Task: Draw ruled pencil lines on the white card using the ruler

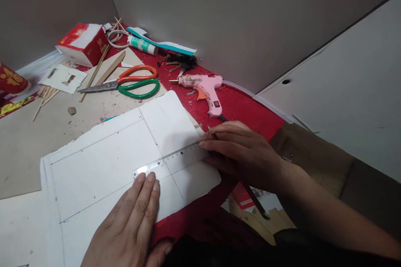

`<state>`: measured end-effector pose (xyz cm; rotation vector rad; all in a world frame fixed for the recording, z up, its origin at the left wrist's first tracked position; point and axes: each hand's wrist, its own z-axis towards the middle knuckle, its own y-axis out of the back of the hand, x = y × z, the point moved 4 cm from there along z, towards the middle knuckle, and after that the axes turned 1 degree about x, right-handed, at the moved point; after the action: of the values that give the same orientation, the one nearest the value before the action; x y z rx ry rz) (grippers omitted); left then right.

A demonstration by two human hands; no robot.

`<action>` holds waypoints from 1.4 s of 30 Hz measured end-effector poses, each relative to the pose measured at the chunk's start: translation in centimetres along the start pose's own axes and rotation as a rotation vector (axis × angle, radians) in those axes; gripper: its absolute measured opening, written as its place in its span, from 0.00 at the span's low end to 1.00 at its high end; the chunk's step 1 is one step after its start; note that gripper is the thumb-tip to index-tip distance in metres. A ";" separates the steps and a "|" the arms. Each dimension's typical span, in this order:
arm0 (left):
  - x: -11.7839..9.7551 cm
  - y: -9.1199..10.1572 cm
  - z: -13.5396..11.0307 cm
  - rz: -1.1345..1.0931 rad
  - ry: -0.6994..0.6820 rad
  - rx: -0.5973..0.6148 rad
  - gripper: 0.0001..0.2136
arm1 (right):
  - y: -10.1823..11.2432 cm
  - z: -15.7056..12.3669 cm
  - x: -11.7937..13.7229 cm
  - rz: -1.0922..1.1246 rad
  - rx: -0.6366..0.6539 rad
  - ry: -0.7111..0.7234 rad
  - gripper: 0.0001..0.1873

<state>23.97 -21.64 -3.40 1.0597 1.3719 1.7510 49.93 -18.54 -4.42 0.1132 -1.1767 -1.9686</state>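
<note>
A white sheet (103, 154) with pencil lines lies on the red table top. A clear ruler (166, 159) rests slanted across it. My left hand (131, 221) lies flat on the sheet, fingers together and stretched out, with the fingertips pressing the ruler's left end. My right hand (241, 150) rests on the ruler's right end. A dark pencil (244, 179) runs through its fingers, tip up by the sheet's right edge.
Orange and green scissors (128, 83), a pink glue gun (203, 87), a glue stick (142, 44), a red tissue box (83, 44), wooden sticks (97, 71) and brown cardboard (46, 125) lie behind the sheet. Grey walls close the corner. A white panel (344, 83) stands on the right.
</note>
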 end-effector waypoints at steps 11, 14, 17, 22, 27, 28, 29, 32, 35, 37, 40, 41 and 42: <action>0.0 0.2 0.3 -0.010 -0.007 -0.007 0.30 | 0.1 0.2 -0.2 0.018 -0.002 -0.010 0.11; 0.0 0.2 0.2 -0.011 -0.017 0.004 0.31 | 0.1 0.2 -0.3 0.017 0.004 -0.007 0.11; -0.1 0.1 0.1 -0.012 -0.020 0.017 0.32 | 0.1 0.1 -0.3 0.022 0.006 -0.006 0.11; 0.1 0.0 0.0 -0.011 -0.005 -0.010 0.32 | 0.1 -0.1 -0.3 0.020 0.006 -0.016 0.12; 0.1 -0.2 0.1 0.006 -0.019 -0.023 0.31 | 0.1 0.1 -0.1 0.019 0.009 -0.012 0.10; 0.1 -0.2 0.1 0.006 -0.014 -0.026 0.31 | 0.1 0.1 -0.1 0.020 0.009 -0.013 0.10; 0.0 -0.2 0.1 0.006 -0.007 -0.025 0.31 | 0.1 0.1 -0.1 0.021 0.006 -0.014 0.11; -0.1 -0.2 0.1 0.001 -0.007 -0.010 0.31 | 0.0 -0.1 -0.1 0.026 0.003 -0.024 0.13; -0.1 -0.2 0.2 0.001 -0.018 -0.009 0.32 | -0.1 -0.3 -0.2 0.025 0.011 -0.026 0.14; -0.1 -0.1 0.2 0.002 -0.016 0.000 0.33 | -0.2 -0.4 -0.2 0.029 0.013 -0.027 0.13; -0.1 0.0 0.1 0.005 -0.020 0.009 0.33 | -0.3 -0.4 -0.2 0.031 0.010 -0.032 0.13; -0.1 0.1 0.1 0.005 -0.022 0.002 0.33 | -0.2 -0.4 -0.2 0.029 0.009 -0.033 0.13; -0.1 0.2 0.1 0.006 -0.021 -0.001 0.33 | -0.2 -0.4 -0.2 0.028 0.009 -0.033 0.13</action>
<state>24.06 -21.72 -3.23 1.0791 1.3562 1.7399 50.11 -18.66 -4.89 0.0690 -1.2025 -1.9480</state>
